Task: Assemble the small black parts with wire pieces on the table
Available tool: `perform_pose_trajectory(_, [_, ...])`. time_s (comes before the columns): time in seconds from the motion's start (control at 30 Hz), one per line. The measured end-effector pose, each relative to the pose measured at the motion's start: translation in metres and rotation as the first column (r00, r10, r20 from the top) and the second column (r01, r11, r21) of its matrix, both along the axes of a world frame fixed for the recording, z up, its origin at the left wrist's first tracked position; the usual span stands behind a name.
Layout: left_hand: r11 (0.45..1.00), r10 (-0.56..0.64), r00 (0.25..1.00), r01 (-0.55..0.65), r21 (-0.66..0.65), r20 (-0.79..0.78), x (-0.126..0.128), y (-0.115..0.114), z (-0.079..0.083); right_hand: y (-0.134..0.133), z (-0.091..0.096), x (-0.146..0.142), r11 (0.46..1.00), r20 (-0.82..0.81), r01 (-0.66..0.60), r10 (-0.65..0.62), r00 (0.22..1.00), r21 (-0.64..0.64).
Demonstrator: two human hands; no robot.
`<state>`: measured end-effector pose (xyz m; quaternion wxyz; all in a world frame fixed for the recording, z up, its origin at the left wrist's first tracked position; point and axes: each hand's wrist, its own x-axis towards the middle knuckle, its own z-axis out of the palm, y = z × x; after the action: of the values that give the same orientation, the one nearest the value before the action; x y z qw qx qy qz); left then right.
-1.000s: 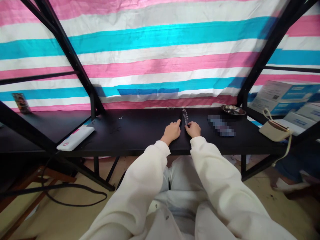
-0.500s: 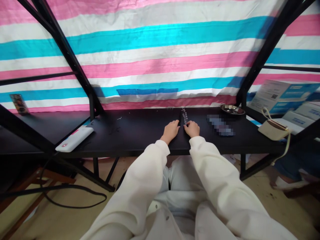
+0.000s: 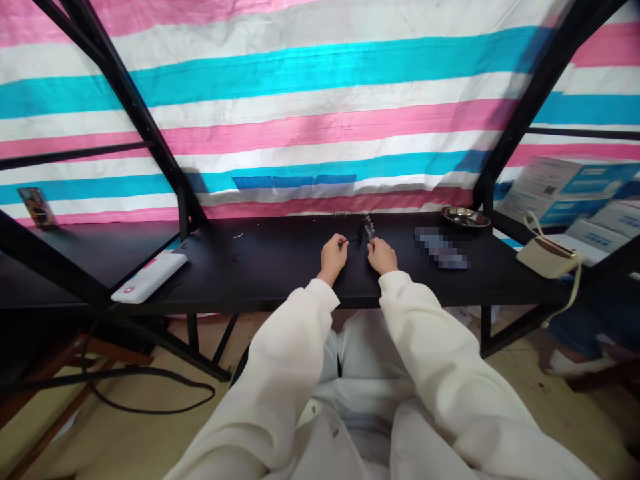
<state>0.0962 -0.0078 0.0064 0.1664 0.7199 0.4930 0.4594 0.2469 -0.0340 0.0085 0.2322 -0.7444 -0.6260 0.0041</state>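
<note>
Both my hands rest near the middle of a black table (image 3: 280, 267). My left hand (image 3: 333, 255) is closed in a pinch on a small dark object (image 3: 354, 239) that sticks out to the right of its fingers. My right hand (image 3: 381, 255) is curled with its fingertips closed on the near end of a string of pale beads (image 3: 369, 231), which runs away from me across the table. The two hands lie a few centimetres apart. White sleeves cover both arms.
A white flat device (image 3: 150, 276) lies at the table's left end. A metal dish (image 3: 465, 217) and a blurred patch (image 3: 442, 248) sit at the right. A beige pouch (image 3: 548, 257) and cardboard boxes (image 3: 565, 187) are further right. A striped tarp hangs behind; a black cable (image 3: 140, 393) runs across the floor.
My left hand has lifted from lying flat and closed into a pinch on the small dark object. My right hand has shifted slightly toward the bead string.
</note>
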Motion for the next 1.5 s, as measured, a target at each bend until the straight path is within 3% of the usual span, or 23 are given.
perform_pose_trajectory(0.13, [0.999,0.041,0.979,-0.035,-0.035,0.198,-0.003,0.005,-0.002,-0.004,0.002,-0.005,0.996,0.104,-0.088,0.089,0.991,-0.023])
perform_pose_trajectory(0.3, [0.999,-0.017,0.964,0.027,-0.033,0.264,-0.002,0.005,-0.003,-0.006,0.005,-0.008,0.992,0.137,-0.127,0.129,0.982,-0.024])
perform_pose_trajectory(0.67, [0.999,-0.015,0.971,0.024,-0.031,0.240,-0.004,0.006,-0.005,-0.003,0.003,-0.007,0.980,0.122,-0.197,0.196,0.973,-0.005])
perform_pose_trajectory(0.87, [0.994,-0.070,0.976,0.050,0.099,0.207,-0.005,0.000,-0.003,0.002,-0.005,-0.003,0.971,0.099,-0.238,0.234,0.967,0.027])
perform_pose_trajectory(1.03, [0.959,-0.173,0.972,0.130,0.250,0.157,-0.003,-0.002,-0.004,0.005,-0.008,-0.002,0.955,0.081,-0.275,0.268,0.960,0.108])
perform_pose_trajectory(1.2, [0.938,-0.205,0.969,0.155,0.311,0.136,-0.004,-0.004,-0.002,0.004,-0.008,-0.003,0.925,-0.018,-0.305,0.317,0.948,0.227])
perform_pose_trajectory(1.5, [0.961,-0.150,0.981,0.115,0.253,0.121,-0.004,-0.004,-0.005,0.005,-0.012,-0.002,0.867,-0.139,-0.373,0.435,0.889,0.330])
